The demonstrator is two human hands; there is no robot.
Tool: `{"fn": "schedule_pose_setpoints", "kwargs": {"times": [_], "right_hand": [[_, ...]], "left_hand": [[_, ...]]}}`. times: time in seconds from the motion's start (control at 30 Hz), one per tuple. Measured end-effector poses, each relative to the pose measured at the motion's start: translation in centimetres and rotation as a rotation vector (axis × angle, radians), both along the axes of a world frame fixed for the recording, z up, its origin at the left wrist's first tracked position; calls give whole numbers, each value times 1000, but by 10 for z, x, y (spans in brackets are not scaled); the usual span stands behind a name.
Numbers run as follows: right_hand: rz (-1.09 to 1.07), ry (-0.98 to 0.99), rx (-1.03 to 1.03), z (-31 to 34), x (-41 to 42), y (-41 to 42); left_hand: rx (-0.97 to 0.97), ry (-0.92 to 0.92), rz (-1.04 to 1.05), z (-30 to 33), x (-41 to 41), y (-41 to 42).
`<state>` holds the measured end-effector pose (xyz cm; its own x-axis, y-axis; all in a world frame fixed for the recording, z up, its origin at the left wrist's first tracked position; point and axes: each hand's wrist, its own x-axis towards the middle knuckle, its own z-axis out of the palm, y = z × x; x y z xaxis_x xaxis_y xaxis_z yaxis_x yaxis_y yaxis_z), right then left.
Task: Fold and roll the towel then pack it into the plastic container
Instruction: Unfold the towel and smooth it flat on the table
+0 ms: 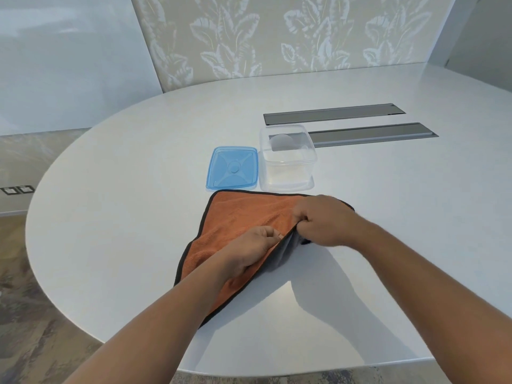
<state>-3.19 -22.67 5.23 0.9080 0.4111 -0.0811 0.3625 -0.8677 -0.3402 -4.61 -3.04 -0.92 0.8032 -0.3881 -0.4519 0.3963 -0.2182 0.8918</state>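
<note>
An orange towel (238, 217) with a black hem and a grey underside lies on the white table (124, 189) in front of me. Its right edge is lifted, showing the grey side. My left hand (252, 248) rests on the towel and pinches that raised edge. My right hand (324, 223) grips the same edge just to the right, fingers closed on the cloth. Beyond the towel stands a clear plastic container (288, 159), uncovered, with nothing inside. Its blue lid (232, 167) lies flat to its left.
Two long grey inset panels (360, 123) are set into the table behind the container. The table's curved front edge runs close below my forearms. A leaf-patterned wall stands at the back.
</note>
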Motion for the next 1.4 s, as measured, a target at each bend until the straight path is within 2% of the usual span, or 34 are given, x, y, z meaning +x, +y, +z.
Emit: {"fn": "schedule_pose_setpoints", "kwargs": {"times": [0.1,0.2,0.3,0.43,0.5,0.57,0.67,0.73,0.93,1.17,1.3,1.33,1.4], "right_hand": [[-31,146,69,16,-1,-10],[-7,254,47,23,-6,-14],[37,445,-13,23,-12,-12],[-1,689,-33,15,-17,-10],[-19,585,-35,10,-14,-11],[-25,360,-84,3,-7,-14],[-23,150,-217,-13,0,-14],[-21,142,-291,-25,2,-15],[1,264,-370,-40,2,-20],[31,357,-403,-34,7,-23],[-35,458,-239,-36,10,-22],[-62,471,-187,-38,11,-20],[-93,457,-118,-42,13,-18]], "left_hand": [[73,-62,-48,0,-2,-2],[102,-115,-74,-3,-3,-5],[119,-144,-105,-7,-4,-7],[118,-112,-158,-7,-7,-8],[146,-140,-171,-9,-11,-10],[226,-204,-184,-9,-19,-15],[516,-429,-266,-9,-31,-23],[637,-580,-319,-10,-38,-28],[839,-776,-397,-14,-53,-37],[724,-758,-482,-17,-70,-54],[684,-743,-513,-18,-79,-65],[656,-690,-531,-16,-79,-66],[502,-471,-566,-10,-74,-63]]}}
